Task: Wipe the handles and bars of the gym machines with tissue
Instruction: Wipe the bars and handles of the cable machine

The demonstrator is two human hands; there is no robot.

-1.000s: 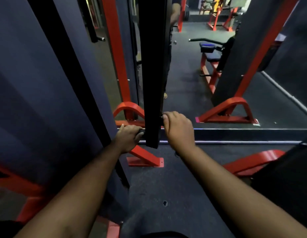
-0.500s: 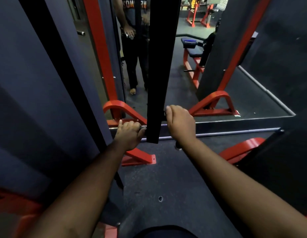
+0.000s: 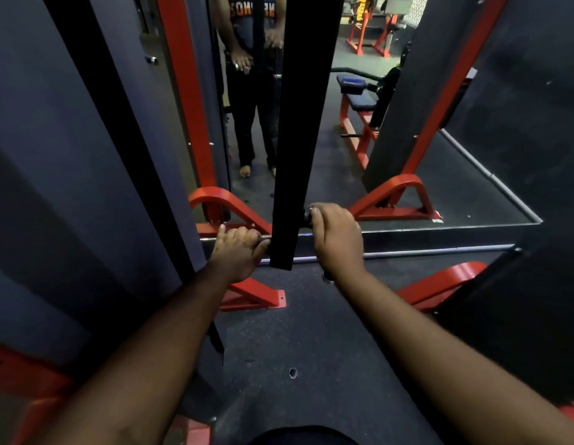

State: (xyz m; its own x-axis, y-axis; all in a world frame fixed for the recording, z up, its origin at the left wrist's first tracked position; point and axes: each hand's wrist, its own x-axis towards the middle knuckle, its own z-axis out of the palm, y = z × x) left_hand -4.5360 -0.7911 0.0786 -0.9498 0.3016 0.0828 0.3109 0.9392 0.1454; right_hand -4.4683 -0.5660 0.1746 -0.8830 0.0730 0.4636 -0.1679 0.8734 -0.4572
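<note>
Both bare forearms reached forward, roughly parallel. The left hand (image 3: 235,252) was curled in a grip, knuckles up, thumb toward the right hand (image 3: 337,239). The right hand sat slightly farther forward, palm down, its fingers (image 3: 316,216) bent over and closed, wrist straight.

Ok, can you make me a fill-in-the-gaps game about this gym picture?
1. Both hands grip a handle on either side of a hanging ____ pad.
2. The left hand and right hand hold no ____ that shows.
3. The machine frames are painted ____.
4. The person's legs show in the ____ ahead.

Missing words: black; tissue; red; mirror
</note>
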